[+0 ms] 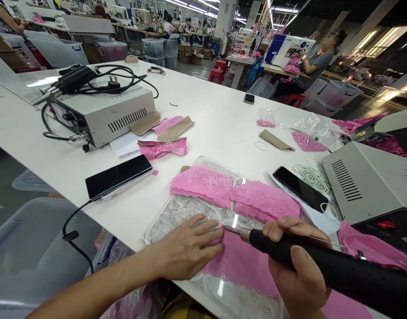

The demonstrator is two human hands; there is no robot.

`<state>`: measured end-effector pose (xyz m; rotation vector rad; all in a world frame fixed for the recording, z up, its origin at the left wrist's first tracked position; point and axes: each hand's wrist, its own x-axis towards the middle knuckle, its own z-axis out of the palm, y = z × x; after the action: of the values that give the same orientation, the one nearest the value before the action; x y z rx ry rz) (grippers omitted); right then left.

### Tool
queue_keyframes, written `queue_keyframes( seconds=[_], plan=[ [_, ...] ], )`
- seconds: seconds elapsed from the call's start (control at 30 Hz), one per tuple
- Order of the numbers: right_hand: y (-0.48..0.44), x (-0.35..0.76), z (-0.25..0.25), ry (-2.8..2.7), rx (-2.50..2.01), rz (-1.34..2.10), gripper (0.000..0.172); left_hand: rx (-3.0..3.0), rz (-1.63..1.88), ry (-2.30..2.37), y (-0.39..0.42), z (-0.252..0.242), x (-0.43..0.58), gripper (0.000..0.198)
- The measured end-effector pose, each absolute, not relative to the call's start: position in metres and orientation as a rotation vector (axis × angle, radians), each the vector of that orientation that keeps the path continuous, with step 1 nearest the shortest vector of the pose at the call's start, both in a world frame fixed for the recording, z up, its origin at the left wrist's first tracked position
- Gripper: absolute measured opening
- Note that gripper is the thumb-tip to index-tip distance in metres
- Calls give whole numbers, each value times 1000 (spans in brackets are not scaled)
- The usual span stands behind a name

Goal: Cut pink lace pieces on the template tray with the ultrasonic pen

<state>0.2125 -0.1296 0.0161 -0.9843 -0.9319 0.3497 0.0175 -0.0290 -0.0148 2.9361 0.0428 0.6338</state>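
Note:
My left hand lies flat with its fingers stretched out, pressing the left edge of a pink fabric piece. My right hand is wrapped round a thick black handheld tool, shaped like a soldering iron. Its thin metal tip points left and meets the fabric edge beside my left fingertips. Under the fabric is a clear board over a whitish, mottled layer. Two stacks of pink lace, the left stack and the right stack, rest on its far part.
A grey vented box with another black tool stands far left; a second grey box is at right. Phones, a pink bundle, elastic cords and plastic bags lie around. A co-worker sits beyond.

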Motion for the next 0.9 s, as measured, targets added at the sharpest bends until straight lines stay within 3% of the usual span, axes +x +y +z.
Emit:
queue_keyframes(
  seconds=[0.47, 0.9],
  plan=[
    [-128, 211, 17, -938, -1026, 346, 4, 2923, 609, 34, -28, -17, 18, 25],
    [-134, 207, 20, -920, -999, 438, 9, 2760, 492, 31, -34, -7, -16, 27]
  ],
)
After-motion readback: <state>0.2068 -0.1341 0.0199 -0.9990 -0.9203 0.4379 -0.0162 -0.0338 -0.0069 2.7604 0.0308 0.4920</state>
